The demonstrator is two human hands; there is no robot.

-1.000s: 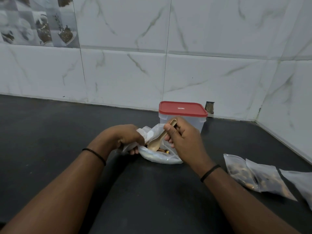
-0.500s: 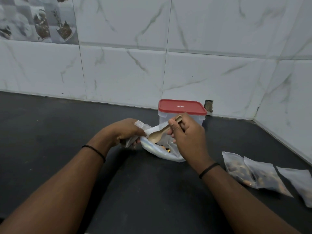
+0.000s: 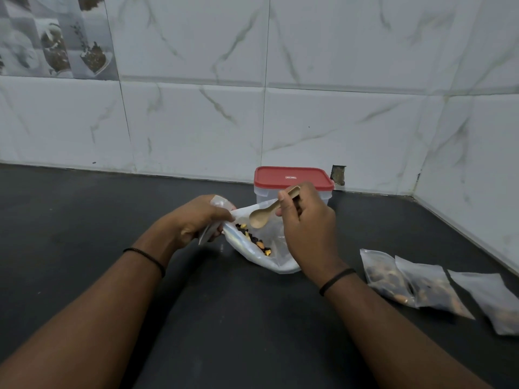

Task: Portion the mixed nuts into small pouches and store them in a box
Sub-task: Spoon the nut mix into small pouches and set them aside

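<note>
Scooping step here, I'd say. Left hand (image 3: 196, 220) grips the rim of the big nut bag (image 3: 264, 248) to hold it open on the counter (image 3: 84, 220). Right hand (image 3: 306, 228) pinches the wooden spoon (image 3: 264, 216) just over the nuts (image 3: 252, 238), bowl looks empty. Three pouches (image 3: 421, 284) lie off to the right, and the red-lidded box (image 3: 292, 181) behind is closed. Next move probably needs a dip into the nuts, then an empty pouch, and I can't spot one for sure.

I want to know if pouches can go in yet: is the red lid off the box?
No, the red lid sits closed on the box behind the right hand.
</note>
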